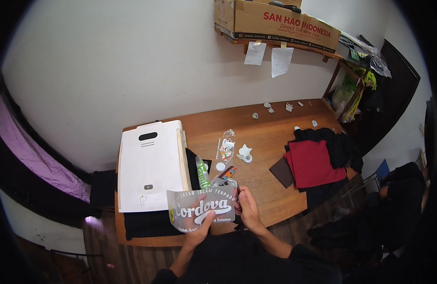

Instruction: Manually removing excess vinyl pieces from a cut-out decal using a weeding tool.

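Note:
A translucent printed film sheet (203,204) with white lettering and a small yellow emblem is held up over the table's front edge. My left hand (201,233) grips it from below, thumb on its front face and fingers showing faintly through from behind. At its right edge, my right hand (248,207) is closed around a small dark object that I cannot make out, mostly hidden by the fingers. Just behind the sheet lie a green-and-white printed strip (201,171) and a colourful cut piece (228,173).
On the wooden table (261,177), a large white machine (154,177) with a handle slot stands left. Folded red cloth (318,163) and black garments (347,151) lie right. Cut stickers (245,152) are scattered behind. A cardboard box (280,26) sits on a wall shelf. A person (370,213) is at right.

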{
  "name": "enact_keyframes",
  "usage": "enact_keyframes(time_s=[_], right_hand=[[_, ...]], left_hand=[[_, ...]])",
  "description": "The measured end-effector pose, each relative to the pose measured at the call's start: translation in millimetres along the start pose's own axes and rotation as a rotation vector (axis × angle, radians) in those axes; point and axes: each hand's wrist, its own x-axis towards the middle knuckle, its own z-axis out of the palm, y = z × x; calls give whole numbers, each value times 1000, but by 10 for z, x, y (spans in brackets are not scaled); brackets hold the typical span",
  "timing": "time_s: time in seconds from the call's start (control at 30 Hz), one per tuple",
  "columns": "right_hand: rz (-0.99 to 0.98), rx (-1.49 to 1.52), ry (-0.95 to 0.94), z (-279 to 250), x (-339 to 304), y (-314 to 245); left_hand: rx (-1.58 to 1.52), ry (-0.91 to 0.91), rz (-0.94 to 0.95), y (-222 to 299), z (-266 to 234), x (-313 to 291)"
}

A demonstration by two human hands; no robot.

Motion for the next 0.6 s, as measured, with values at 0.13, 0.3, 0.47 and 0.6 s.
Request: enact_keyframes(time_s=[0.13, 0.3, 0.47, 0.6], right_hand=[[-9, -86, -19, 24, -21, -21], [7, -161, 5, 100, -13, -116], [-40, -178, -6, 12, -12, 35], [-22, -177, 7, 97, 2, -78]], left_hand=[[-102, 7, -1, 47, 50, 7], [-67, -14, 57, 73, 58, 26], [-54, -12, 54, 37, 50, 26], [-22, 1, 33, -1, 21, 13]])
